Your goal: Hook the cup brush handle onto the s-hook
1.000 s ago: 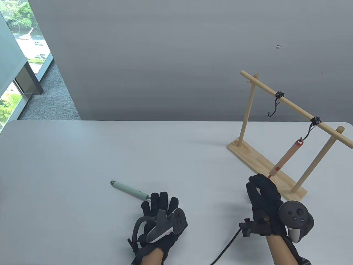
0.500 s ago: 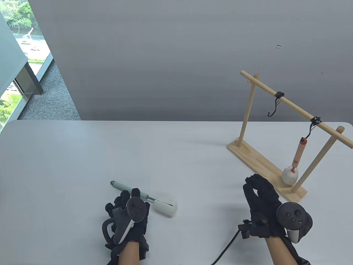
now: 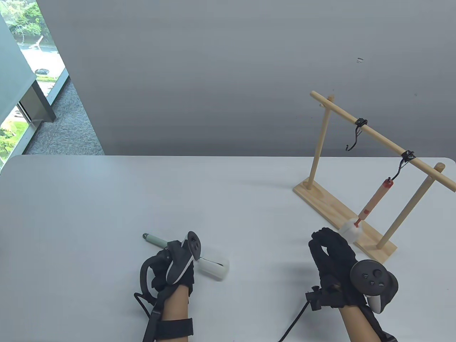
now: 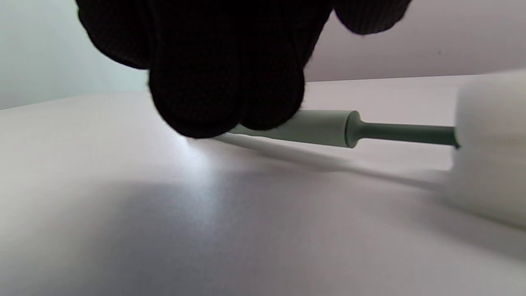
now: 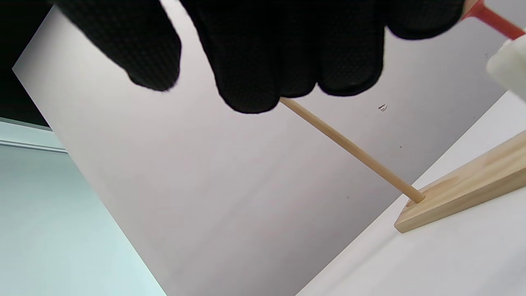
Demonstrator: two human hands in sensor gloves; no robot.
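a pale green cup brush with a white sponge head (image 3: 185, 253) is lying flat on the white tabletop (image 3: 107, 199), and its handle is being covered by the left hand (image 3: 174, 265). in the left wrist view the gloved fingers (image 4: 222, 82) are seen bunched down over the green handle (image 4: 324, 128); whether the handle is actually being gripped cannot be told, since the contact is hidden by the fingers themselves.

an orange-handled cup brush with a white sponge head (image 3: 374, 201) is hanging by its loop from the nearer black s-hook (image 3: 398, 172) on the light wooden rail stand (image 3: 381, 137). it is hanging at a slant, its sponge head close beside the right hand (image 3: 333, 265), whose fingers are curled loosely and are holding nothing.

the farther black s-hook (image 3: 354, 139) is empty and is judged to be the target for the green brush.

several failures are being risked from here. the slender handle could be rolled away or dropped if it is pinched poorly off the flat tabletop. the small end loop could be missed by the thin hook tip. the light stand could be nudged, and the slanted orange brush could be shaken off its hook.
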